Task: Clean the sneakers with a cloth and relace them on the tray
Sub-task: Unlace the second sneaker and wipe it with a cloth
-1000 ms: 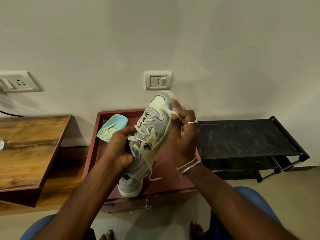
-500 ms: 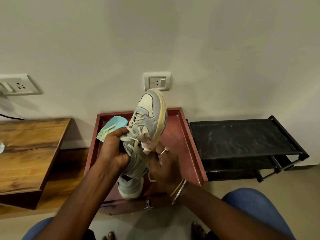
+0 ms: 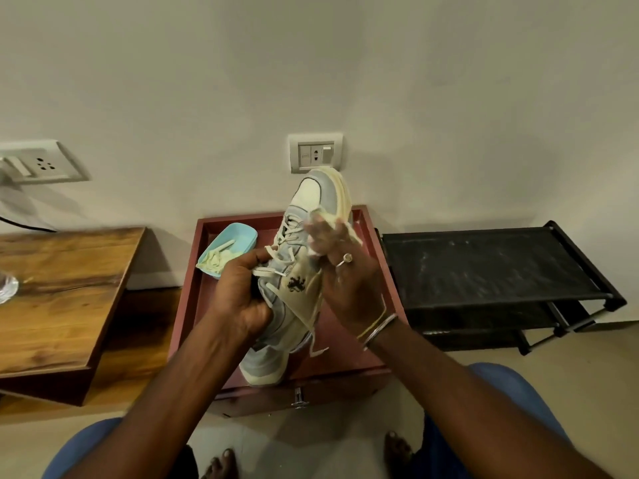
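Red tray [image 3: 198, 288] between a wooden table [image 3: 69, 278], left, and a black rack [image 3: 484, 264], right. On the tray: a blue dish [image 3: 238, 236] of pale laces [image 3: 218, 262] in the far-left corner; the heel of a sneaker [image 3: 264, 364] at the near edge.

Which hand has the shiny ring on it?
The right hand, holding a cloth against the sneaker, wears the ring; the left hand, gripping the sneaker, shows none.

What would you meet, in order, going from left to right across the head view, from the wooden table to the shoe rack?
brown wooden table → light blue plastic dish → grey-and-cream sneaker → black metal shoe rack
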